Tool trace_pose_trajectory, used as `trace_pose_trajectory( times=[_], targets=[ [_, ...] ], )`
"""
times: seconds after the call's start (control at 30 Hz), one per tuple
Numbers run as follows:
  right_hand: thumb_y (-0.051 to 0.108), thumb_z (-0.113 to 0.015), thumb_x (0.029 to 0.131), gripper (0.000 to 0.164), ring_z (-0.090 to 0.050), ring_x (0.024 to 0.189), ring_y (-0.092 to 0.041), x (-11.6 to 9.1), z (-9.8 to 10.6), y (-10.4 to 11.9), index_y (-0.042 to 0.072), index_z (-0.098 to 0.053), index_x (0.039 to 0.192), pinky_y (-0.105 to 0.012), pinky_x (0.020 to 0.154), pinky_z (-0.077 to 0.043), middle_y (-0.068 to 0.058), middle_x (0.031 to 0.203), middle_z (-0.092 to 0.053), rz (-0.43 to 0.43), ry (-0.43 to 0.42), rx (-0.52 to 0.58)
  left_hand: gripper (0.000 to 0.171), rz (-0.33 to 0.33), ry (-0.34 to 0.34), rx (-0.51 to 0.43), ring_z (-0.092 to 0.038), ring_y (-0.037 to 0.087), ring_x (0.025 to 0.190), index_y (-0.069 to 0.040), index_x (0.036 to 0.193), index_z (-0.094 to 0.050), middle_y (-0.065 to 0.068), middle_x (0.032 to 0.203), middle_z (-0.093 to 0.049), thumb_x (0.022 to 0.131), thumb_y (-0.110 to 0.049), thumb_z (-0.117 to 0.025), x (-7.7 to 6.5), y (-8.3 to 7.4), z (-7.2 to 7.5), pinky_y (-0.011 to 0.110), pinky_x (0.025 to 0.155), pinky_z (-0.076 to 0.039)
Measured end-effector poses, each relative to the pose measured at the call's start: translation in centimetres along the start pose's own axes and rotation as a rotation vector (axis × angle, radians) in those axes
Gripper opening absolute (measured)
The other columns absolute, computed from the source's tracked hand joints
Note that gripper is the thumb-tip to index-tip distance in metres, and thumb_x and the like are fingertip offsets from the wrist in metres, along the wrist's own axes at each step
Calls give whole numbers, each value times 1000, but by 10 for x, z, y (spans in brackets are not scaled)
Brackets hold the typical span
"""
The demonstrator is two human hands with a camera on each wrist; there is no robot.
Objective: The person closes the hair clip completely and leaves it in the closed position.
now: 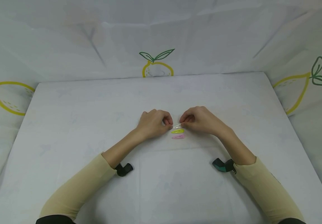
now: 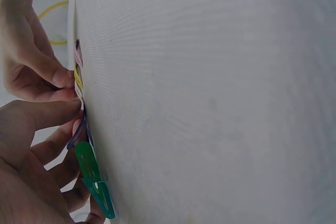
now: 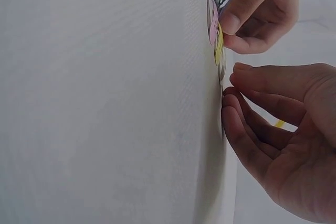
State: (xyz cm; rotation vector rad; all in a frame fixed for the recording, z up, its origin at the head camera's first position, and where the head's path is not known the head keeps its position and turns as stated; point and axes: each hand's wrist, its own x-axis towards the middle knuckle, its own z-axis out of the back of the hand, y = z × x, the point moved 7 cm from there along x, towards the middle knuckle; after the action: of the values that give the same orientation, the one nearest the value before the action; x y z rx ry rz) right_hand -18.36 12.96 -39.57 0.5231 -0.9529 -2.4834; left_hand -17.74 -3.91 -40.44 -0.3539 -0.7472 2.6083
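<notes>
A white snap hair clip (image 1: 177, 126) lies on the table between the fingertips of both hands. My left hand (image 1: 155, 123) pinches its left end; my right hand (image 1: 201, 120) has thumb and fingertips curled at its right end. Just nearer to me are a yellow hair clip (image 1: 177, 131) and a pink hair clip (image 1: 178, 137), side by side in a column. Close by the left fingers, the left wrist view shows a purple hair clip (image 2: 77, 134) and green hair clips (image 2: 88, 161); the left hand covers these from the head camera.
The table (image 1: 161, 186) has a white cloth over it. White curtains with lemon drawings (image 1: 157, 69) stand along its back and sides. A dark wrist device (image 1: 124, 170) is strapped at the left sleeve, another wrist device (image 1: 223, 165) at the right.
</notes>
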Motion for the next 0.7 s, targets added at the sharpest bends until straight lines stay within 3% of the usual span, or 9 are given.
trace_pose_trajectory(
  times=[0.23, 0.7],
  targets=[
    [10, -80, 96, 10, -75, 91, -16, -1, 0, 2, 9, -83, 105, -30, 87, -59, -4, 99, -82, -1, -3, 2, 4, -10, 0, 2, -68, 14, 92, -26, 96, -81, -11, 89, -78, 97, -24, -77, -2, 0, 1, 43, 83, -43],
    [10, -79, 96, 14, -75, 93, -17, 0, -2, 3, 8, -82, 110, -35, 91, -59, -2, 100, -82, 8, 0, 3, 9, -5, 22, -14, -69, 16, 102, -25, 101, -81, -10, 100, -80, 94, -20, -80, -5, 0, 2, 48, 91, -47]
  ],
)
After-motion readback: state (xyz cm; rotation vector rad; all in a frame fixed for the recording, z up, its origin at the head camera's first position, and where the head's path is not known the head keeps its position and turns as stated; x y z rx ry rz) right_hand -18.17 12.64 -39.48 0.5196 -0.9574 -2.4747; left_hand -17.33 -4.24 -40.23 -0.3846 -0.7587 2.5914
